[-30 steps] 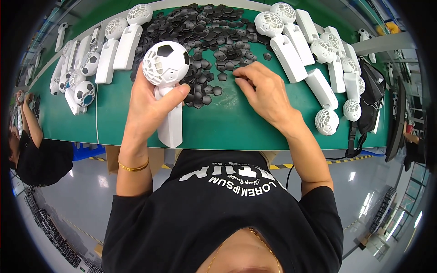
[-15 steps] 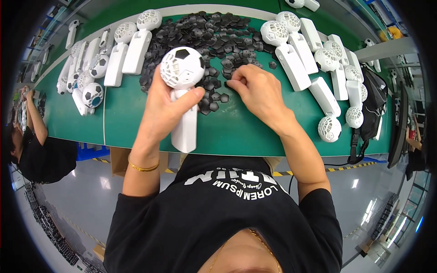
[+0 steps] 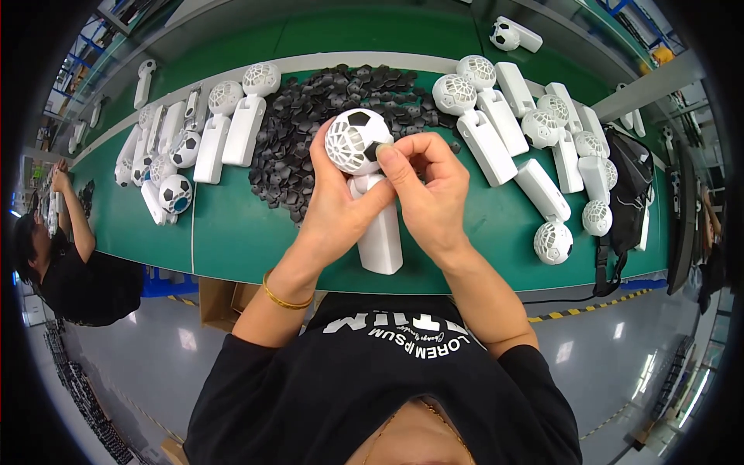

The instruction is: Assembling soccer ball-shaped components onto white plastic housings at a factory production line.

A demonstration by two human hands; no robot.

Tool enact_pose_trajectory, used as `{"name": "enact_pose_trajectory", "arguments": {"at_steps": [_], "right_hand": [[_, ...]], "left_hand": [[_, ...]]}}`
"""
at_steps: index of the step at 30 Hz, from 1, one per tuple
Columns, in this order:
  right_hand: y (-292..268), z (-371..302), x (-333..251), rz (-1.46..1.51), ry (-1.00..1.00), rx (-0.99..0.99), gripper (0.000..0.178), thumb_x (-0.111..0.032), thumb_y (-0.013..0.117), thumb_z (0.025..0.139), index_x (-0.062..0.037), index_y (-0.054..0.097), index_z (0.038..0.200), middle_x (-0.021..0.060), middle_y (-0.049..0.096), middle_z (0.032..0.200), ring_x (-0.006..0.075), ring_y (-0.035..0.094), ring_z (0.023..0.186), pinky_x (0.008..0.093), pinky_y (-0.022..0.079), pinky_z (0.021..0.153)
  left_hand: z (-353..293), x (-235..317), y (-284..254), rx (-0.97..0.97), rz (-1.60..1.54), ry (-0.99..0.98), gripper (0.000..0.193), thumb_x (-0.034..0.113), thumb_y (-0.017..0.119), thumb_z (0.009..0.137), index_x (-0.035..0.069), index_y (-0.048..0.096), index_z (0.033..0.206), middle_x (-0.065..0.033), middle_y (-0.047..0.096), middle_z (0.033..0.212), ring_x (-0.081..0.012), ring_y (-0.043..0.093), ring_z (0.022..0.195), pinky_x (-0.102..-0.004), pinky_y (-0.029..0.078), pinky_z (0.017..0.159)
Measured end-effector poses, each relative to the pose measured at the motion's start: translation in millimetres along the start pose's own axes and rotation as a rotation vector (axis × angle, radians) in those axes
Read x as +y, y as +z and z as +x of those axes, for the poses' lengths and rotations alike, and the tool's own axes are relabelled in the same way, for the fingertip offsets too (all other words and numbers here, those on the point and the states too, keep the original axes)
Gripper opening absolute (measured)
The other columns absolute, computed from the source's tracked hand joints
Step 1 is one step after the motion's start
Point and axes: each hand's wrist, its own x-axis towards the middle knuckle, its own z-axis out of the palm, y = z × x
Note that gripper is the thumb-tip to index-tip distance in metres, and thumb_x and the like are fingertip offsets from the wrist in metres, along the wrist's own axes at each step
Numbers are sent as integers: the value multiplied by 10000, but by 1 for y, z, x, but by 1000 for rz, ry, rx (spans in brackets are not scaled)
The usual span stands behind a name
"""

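My left hand is wrapped round the neck of a white handheld fan with a football-shaped head and a long flat-sided handle. One black pentagon shows near the top of the ball, and open grille cells cover its left side. Pinched between the thumb and fingers of my right hand is a small black pentagon piece, held against the ball's right side. My thumb hides part of it, so whether it is seated cannot be seen. Just behind both hands lies a pile of loose black pentagon pieces.
White football-headed fans lie in a group at the left, with more fans at the right. A black backpack rests at the right end of the green table. Another person sits at the far left.
My right hand has moved left from the pile to the ball, with a black piece in its fingers. The left hand has shifted the fan rightward, and the whole view has tilted.
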Motion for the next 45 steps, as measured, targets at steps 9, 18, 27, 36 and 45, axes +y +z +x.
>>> {"name": "enact_pose_trajectory", "arguments": {"at_steps": [9,18,27,36,45], "right_hand": [[-1,2,4,14,-18,19,132,-109,685,880,-15,594,882,-13,603,806,31,514,677,182,431,589],[-25,23,-13,-68,121,-175,139,-123,685,876,-13,605,850,-14,602,760,34,519,669,187,433,581],[-39,35,-27,-401,3,-368,137,-93,710,824,-5,607,843,10,613,765,81,548,683,229,454,614],[-51,51,-42,-308,17,-546,546,-152,707,813,-39,490,1301,132,637,1057,232,639,931,343,515,780],[-68,90,-60,-361,-142,-532,521,-152,698,820,-22,500,1284,126,637,1079,196,617,997,328,490,881]], "left_hand": [[3,1,5,-1,-18,-28,860,82,687,830,-14,52,1402,-151,444,1257,-199,491,1150,-325,444,953],[6,3,-2,-65,6,-84,870,68,689,812,-16,63,1411,-158,445,1265,-204,487,1161,-325,435,962],[9,12,-4,-134,111,-89,848,58,669,782,-7,112,1419,-150,444,1278,-210,475,1177,-339,413,982],[15,27,-5,-243,149,-124,814,18,624,760,12,147,1419,-145,436,1288,-208,455,1202,-341,390,1010],[64,57,6,-353,285,-22,789,59,614,747,4,184,1407,-150,427,1276,-227,458,1183,-348,389,997]]}}
